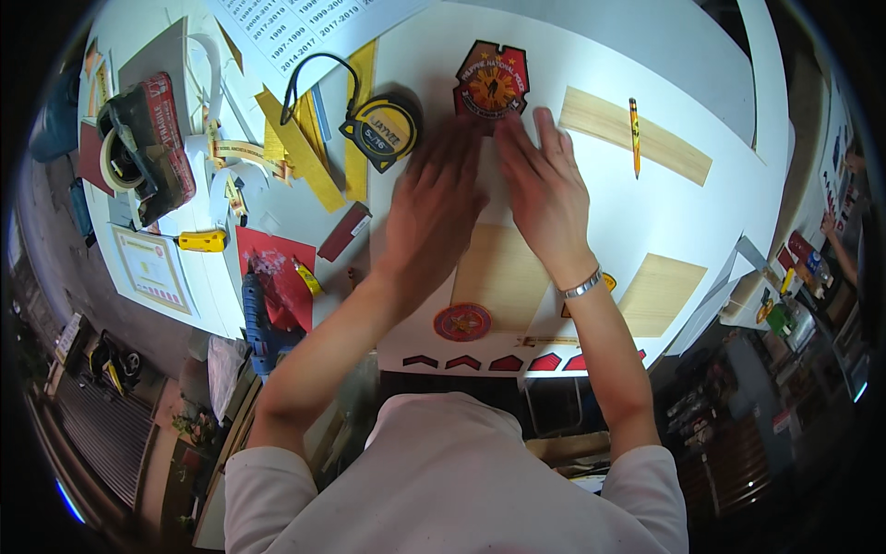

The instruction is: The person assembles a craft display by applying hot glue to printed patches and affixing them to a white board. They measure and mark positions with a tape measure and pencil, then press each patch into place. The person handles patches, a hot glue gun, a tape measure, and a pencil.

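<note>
A dark-edged emblem patch (492, 81), red and brown with a gold sunburst, lies at the far middle of the white tabletop. My left hand (434, 198) is stretched toward its lower left, its fingers extended and slightly blurred. My right hand (546, 189), with a metal watch band (583, 283) at the wrist, lies with fingers straight at the patch's lower right. Fingertips of both hands are at or near its lower edge; whether they touch it I cannot tell. Below my hands is a pale wooden panel (503, 263) with a round red-and-blue emblem (462, 322) at its lower left corner.
A yellow-black tape measure (383, 127) sits left of my hands. To the right lie a wooden strip (637, 134), a pencil (635, 138) and another panel (663, 294). Red chevrons (504, 363) line the near edge. A blue glue gun (256, 319) and yellow cutter (202, 241) are left.
</note>
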